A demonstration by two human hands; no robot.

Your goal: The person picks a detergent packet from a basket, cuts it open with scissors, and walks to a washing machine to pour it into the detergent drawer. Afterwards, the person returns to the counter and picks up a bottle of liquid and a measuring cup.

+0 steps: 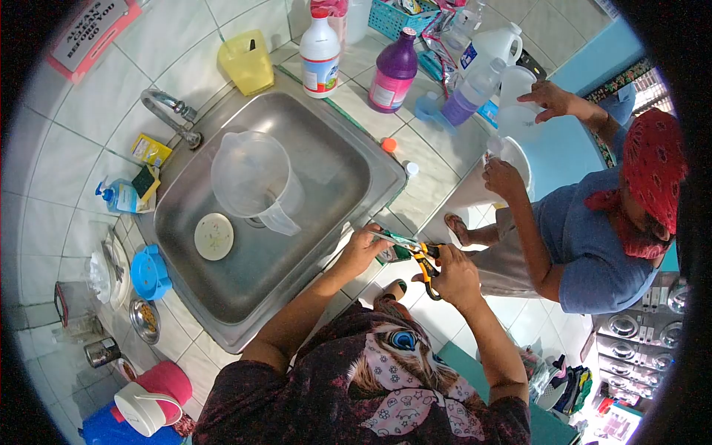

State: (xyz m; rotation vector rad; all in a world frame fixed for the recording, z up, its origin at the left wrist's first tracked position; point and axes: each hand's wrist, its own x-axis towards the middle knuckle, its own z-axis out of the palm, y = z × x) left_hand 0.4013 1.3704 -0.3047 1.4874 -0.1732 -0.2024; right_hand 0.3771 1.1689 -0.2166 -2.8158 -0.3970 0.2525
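Yellow-and-black scissors are in my right hand, with its fingers in and around the handles. The blades point left toward my left hand, which pinches a small green and white packet close to the blades. Both hands are just off the front right edge of the steel sink. Inside the sink stand a clear plastic pitcher and a small round pale dish.
Another person in a red head covering stands at right, hands over a white bin. Behind the sink are a white bottle, a purple bottle, a clear bottle and a faucet. A blue container sits left.
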